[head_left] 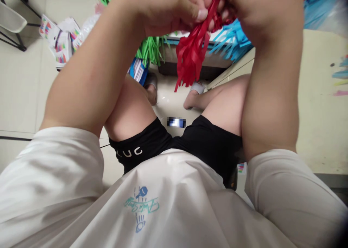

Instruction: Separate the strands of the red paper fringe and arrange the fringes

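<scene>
Both my hands are raised at the top of the view, pinching a bundle of red fringed paper strips (191, 54) that hangs down between them. My left hand (174, 9) grips the top of the bundle with thumb and fingers. My right hand (231, 1) is closed on the same bundle from the right, partly cut off by the frame's top edge. Green fringed strips (150, 50) and blue fringed strips (231, 38) hang behind the red ones.
I sit with bare knees apart over a pale tiled floor (21, 81). A cream table (320, 106) with paint marks stands to the right. Colourful printed packets (61, 41) lie on the floor at upper left, beside a folding chair (13, 20).
</scene>
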`<state>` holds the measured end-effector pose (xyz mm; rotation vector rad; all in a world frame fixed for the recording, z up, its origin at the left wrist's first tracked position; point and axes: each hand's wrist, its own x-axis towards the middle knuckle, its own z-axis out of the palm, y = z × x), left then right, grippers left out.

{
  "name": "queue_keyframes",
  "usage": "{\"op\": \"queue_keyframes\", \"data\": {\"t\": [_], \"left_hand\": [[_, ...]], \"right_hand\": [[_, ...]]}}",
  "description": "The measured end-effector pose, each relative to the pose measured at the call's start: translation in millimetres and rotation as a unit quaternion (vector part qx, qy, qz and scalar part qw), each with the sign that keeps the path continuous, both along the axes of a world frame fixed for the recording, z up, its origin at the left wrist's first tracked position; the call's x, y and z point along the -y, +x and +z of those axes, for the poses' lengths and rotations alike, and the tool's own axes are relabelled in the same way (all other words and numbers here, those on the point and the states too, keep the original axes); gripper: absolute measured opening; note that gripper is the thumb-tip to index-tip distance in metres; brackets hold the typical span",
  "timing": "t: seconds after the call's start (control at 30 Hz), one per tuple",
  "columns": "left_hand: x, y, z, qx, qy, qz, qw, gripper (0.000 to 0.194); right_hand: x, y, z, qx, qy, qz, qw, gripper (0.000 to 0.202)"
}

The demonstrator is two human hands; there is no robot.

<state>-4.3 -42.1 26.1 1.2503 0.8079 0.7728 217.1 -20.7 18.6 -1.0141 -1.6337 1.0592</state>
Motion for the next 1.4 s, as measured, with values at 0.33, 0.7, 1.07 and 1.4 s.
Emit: {"op": "queue_keyframes", "data": {"t": [0.33, 0.7, 1.07, 1.4], "left_hand": [[-9, -3, -10.9, 0.025, 0.007, -0.065, 0.998, 0.022], [-20, -9, -26.5, 0.025, 0.02, -0.087, 0.996, 0.054], [-11, 3, -21.1, 0.044, 0.015, -0.048, 0.998, 0.052], [-9, 11, -20.3, 0.007, 0.088, 0.023, 0.996, 0.032]], "right_hand": [[-12, 13, -12.2, 0.053, 0.035, 0.129, 0.99, 0.086], [-2, 17, -7.2, 0.063, -0.013, 0.104, 0.992, 0.08], [-5, 16, -14.9, 0.057, -0.023, 0.112, 0.992, 0.094], [-4, 5, -12.4, 0.048, 0.077, 0.01, 0.996, 0.039]]}}
